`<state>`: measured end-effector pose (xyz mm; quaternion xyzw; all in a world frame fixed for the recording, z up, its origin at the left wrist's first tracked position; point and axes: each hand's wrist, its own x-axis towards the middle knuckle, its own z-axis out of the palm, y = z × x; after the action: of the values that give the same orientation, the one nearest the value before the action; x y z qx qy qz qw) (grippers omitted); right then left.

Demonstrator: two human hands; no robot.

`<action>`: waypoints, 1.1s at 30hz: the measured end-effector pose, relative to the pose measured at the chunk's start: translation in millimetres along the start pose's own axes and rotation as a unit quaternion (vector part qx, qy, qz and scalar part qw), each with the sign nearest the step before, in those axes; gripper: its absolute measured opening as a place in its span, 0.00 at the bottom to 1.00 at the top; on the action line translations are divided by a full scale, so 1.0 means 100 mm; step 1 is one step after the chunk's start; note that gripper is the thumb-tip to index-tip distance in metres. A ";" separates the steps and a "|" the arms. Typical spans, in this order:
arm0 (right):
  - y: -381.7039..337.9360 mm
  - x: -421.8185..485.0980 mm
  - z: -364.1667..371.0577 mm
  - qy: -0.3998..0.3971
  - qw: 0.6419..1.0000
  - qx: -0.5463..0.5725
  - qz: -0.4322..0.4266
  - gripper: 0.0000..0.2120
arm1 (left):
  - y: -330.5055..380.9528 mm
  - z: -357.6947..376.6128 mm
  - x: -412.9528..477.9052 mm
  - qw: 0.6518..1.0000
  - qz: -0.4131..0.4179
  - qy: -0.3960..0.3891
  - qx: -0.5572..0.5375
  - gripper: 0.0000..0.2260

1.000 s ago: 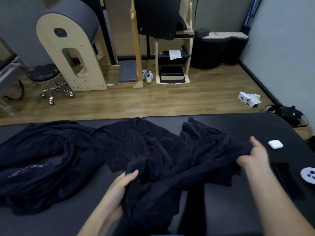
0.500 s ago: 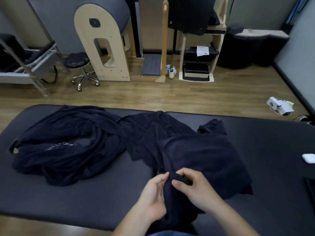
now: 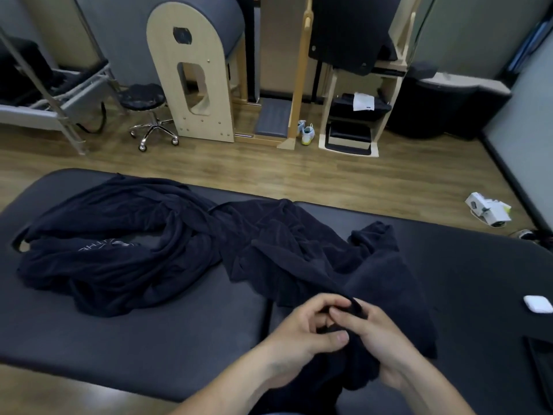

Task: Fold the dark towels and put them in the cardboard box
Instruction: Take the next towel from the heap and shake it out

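We see both hands close together near the front edge of the black padded desk (image 3: 149, 339); the left hand (image 3: 302, 333) curls fingers and thumb round a bunched edge of a dark towel (image 3: 380, 280); the right hand (image 3: 383, 339) pinches the same edge just beside it; the towel lies rumpled on the desk and hangs over its near side; a heap of further dark towels (image 3: 113, 253) lies to the left, touching it; a white earbud case (image 3: 538, 304) sits at the right.
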<state>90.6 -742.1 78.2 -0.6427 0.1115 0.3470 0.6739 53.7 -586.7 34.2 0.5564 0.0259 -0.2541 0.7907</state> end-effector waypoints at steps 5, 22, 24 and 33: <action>-0.03 -0.07 -0.02 -0.043 0.999 0.001 -0.027 0.14 | -0.08 -0.03 0.21 0.968 -0.121 0.112 -0.187 0.34; -0.15 -0.12 -0.65 0.149 0.929 0.323 -0.103 0.39 | 0.13 -0.64 0.44 0.901 0.002 0.311 -0.301 0.20; -0.39 -0.20 -0.54 0.085 0.907 0.392 -0.130 0.34 | 0.36 -0.54 0.36 0.923 0.047 0.234 -0.302 0.20; 0.13 -0.09 0.13 -0.046 0.998 -0.017 -0.035 0.21 | 0.12 0.04 0.14 0.984 -0.080 0.138 -0.083 0.18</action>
<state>72.5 -733.4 75.4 -0.6410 0.0516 0.3539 0.6791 70.4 -592.1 41.7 0.5147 0.2001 -0.2348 0.7999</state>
